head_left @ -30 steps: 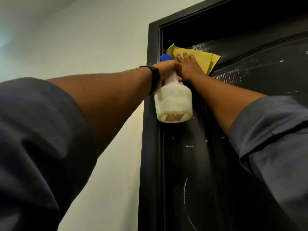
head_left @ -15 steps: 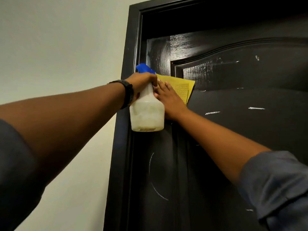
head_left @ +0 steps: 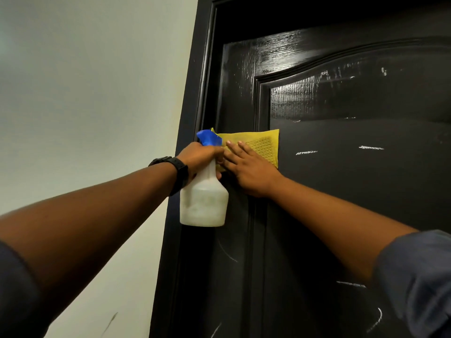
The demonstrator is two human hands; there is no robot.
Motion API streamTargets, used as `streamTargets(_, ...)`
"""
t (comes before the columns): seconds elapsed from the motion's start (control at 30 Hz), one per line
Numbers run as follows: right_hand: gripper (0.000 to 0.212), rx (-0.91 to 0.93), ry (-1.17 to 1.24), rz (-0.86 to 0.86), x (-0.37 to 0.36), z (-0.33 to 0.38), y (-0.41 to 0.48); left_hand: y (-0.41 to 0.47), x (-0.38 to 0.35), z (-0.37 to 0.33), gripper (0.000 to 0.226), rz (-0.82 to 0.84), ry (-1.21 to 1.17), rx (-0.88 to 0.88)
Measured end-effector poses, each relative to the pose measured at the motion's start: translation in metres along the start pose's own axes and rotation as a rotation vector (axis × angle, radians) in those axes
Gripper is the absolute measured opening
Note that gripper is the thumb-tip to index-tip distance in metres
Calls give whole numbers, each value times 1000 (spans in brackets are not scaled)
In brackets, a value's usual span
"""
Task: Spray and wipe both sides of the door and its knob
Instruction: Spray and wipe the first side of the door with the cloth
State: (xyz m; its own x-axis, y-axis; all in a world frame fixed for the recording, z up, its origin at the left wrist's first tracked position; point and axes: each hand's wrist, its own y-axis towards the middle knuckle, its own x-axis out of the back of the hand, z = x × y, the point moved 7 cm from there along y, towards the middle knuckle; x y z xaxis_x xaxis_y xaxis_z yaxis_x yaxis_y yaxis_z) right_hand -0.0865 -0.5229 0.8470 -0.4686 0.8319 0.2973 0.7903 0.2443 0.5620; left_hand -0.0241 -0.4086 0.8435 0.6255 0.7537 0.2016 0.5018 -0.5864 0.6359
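While left fingers (head_left: 210, 152) grip bottle (head_left: 203, 203); flat right fingers (head_left: 244, 152) slid cloth (head_left: 263, 145) down door (head_left: 341, 191)

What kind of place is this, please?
Probably indoors, at a doorway of a home or office: a dark panelled door in its frame, beside a plain pale wall. The right hand presses a cloth on the door; the left hand holds a spray bottle.

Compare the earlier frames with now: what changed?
The right hand has slid the cloth down the door along its left side, from the top corner to below the panel's arch. The left hand brought the bottle down alongside. Unchanged: right hand flat on the cloth, left hand gripping the bottle.
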Motion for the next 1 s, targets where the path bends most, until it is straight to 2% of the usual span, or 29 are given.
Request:
streamTargets(0.23,58,74,-35,42,3,-6,-3,-11,-7,3,10,-26,-14,32)
streamTargets(0.37,80,169,-62,67,3,-22,-10,-14,-18,2,10,-24,-12,43)
streamTargets(0.43,79,171,-58,57,3,-32,-17,-14,-26,-1,12,-27,-17,49)
streamTargets(0.6,64,66,-83,27,7,-64,-47,-12,-54,-15,13,-17,-60,48)
streamTargets(0.77,56,-42,-72,-44,16,-93,-75,-10,-90,-27,27,30,-67,48)
streamTargets(0.9,55,-160,-71,-86,23,-125,-102,-16,-118,-37,16,80,-89,46)
streamTargets(1.0,55,-254,-67,-89,29,-155,-132,-19,-136,-44,18,131,-108,56)
